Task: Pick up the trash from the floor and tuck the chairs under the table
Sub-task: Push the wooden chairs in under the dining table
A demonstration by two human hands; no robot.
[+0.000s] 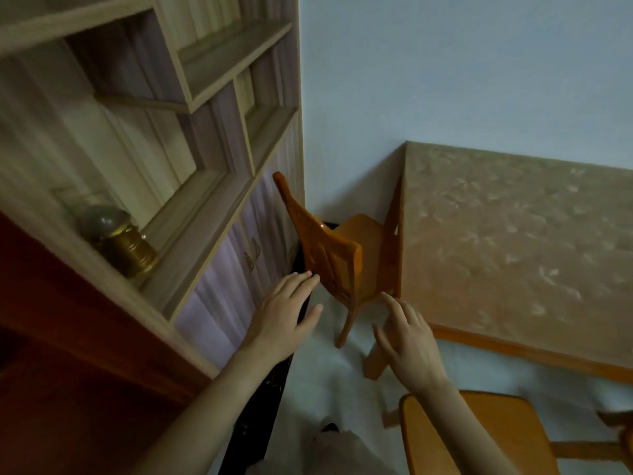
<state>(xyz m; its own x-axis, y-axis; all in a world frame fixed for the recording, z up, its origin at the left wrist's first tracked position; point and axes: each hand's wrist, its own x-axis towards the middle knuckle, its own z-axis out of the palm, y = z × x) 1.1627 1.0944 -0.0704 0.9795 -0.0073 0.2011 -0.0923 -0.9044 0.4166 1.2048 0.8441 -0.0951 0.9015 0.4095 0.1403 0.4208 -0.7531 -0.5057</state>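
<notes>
An orange wooden chair stands at the table's left end, its seat partly under the top and its backrest toward me. The table has a mottled tan top with an orange wood edge. My left hand is open with fingers spread, fingertips just short of the backrest's lower left edge. My right hand is open too, its index finger near the chair's right side and the table corner. A second orange chair sits below my right forearm, out from the table. No trash shows on the pale floor.
A tall wooden shelf unit stands close on the left, with a brass lantern-like object on one shelf. A dark strip runs along its base. A pale wall closes the corner behind the chair. Only a narrow gap separates shelf and table.
</notes>
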